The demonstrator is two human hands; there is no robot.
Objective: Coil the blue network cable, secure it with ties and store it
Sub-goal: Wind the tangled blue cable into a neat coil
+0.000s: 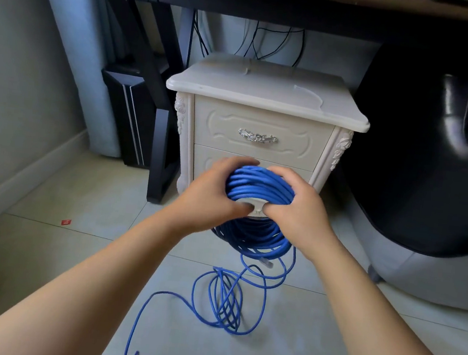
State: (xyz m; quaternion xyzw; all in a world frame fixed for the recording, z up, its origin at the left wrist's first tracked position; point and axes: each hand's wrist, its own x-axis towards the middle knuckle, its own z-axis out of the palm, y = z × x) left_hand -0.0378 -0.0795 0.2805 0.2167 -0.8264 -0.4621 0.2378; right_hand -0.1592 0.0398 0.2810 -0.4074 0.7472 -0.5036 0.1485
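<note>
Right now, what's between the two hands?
In the head view, the coiled part of the blue cable sits between the left hand and right hand, with a white tie across it.

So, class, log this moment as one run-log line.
left hand: grips blue coil | right hand: grips coil | white tie: on coil, between hands | loose cable: on floor | drawers: shut

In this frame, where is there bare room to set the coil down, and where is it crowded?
The nightstand top is bare. So are the floor tiles between the skirting and the black desk leg, bar a red scrap. Crowded: loose cable loops cover the floor below the held coil.
</note>
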